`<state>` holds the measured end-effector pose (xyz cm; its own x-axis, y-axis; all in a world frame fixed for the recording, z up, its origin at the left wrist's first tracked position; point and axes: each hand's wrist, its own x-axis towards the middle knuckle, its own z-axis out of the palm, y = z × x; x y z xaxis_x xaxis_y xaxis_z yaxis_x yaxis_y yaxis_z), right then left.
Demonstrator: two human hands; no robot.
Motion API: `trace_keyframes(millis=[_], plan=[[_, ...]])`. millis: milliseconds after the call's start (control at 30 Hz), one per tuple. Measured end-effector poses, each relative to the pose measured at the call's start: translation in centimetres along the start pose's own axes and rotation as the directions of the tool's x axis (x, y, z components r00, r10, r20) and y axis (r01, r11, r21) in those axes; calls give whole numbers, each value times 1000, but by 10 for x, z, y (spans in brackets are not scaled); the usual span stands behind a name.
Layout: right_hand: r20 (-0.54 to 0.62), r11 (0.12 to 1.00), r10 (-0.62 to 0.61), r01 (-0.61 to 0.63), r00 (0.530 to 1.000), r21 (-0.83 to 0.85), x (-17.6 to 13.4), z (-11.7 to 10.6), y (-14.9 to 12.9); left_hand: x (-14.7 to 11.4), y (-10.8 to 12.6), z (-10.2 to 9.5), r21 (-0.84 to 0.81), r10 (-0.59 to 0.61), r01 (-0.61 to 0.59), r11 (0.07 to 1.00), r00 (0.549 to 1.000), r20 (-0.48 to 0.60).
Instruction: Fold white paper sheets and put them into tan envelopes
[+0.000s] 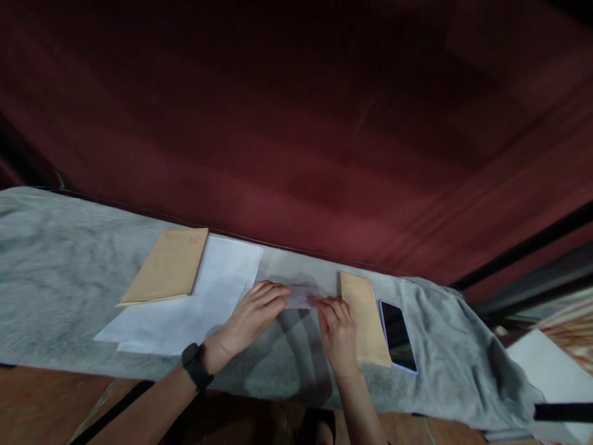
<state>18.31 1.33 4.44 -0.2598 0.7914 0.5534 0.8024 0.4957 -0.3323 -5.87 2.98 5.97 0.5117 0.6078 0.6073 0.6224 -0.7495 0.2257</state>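
Observation:
Between my two hands a small folded white paper [301, 296] is held just over the grey cloth, blurred at its right end. My left hand [254, 312], with a black watch on the wrist, pinches its left end. The fingers of my right hand [336, 330] close on the other end. Close by on the right lies a brown envelope [368, 318], partly behind my right hand. White paper sheets [222, 278] lie flat to the left, and a stack of brown envelopes [167, 266] rests on top of them.
A phone with a purple edge [399, 337] lies right of the single envelope. The grey cloth [74, 272] covers a long narrow surface. Dark red fabric [296, 136] hangs along its far side. White papers [556, 371] show at the far right, below the cloth.

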Motion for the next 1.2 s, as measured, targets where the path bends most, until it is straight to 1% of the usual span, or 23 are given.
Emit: trace_keyframes(millis=[67, 133, 200, 267, 333, 433, 500, 600, 667, 767, 867, 967, 1033, 1133, 1200], plan=[[161, 1000, -15, 12, 987, 18, -5, 0, -3, -9, 2, 0, 3, -15, 15, 1000, 986, 167], [287, 997, -5, -16, 958, 72, -9, -1, -4, -19, 6, 0, -26, -31, 41, 999, 953, 301], [375, 989, 30, -82, 927, 122, -12, -4, -4, -27, 10, -1, -71, -50, 83, 994, 925, 378], [422, 980, 72, -143, 904, 139, -13, -5, -3, -34, 12, -2, -111, -71, 127, 986, 908, 413], [406, 976, 103, -170, 908, 134, -13, -1, -2, -37, 11, -2, -139, -92, 164, 977, 902, 422], [300, 977, 120, -166, 946, 136, -13, 15, -6, -35, 9, -4, -147, -125, 213, 966, 882, 455], [248, 977, 119, -158, 961, 145, -14, 28, -11, -31, 11, -3, -142, -148, 242, 960, 866, 477], [247, 979, 97, -137, 964, 151, -17, 50, -19, -27, 17, 10, -97, -209, 277, 956, 873, 440], [259, 988, 69, -102, 963, 119, -21, 62, -23, -29, 22, 26, 11, -275, 295, 956, 875, 398], [248, 1000, 27, -28, 968, -1, -28, 75, -22, -41, 27, 55, 183, -319, 270, 945, 881, 349], [224, 992, 5, 23, 975, -121, -35, 79, -17, -53, 27, 72, 278, -340, 263, 924, 897, 282], [221, 980, 16, 29, 975, -199, -39, 78, -13, -59, 24, 76, 309, -353, 281, 909, 911, 212], [219, 972, 43, 10, 975, -234, -40, 76, -11, -61, 22, 76, 319, -366, 299, 899, 914, 174], [197, 965, 87, -33, 977, -262, -43, 74, -6, -62, 21, 75, 336, -389, 321, 886, 907, 160], [181, 961, 103, -51, 978, -271, -44, 73, -2, -62, 21, 75, 351, -418, 343, 871, 893, 165]])
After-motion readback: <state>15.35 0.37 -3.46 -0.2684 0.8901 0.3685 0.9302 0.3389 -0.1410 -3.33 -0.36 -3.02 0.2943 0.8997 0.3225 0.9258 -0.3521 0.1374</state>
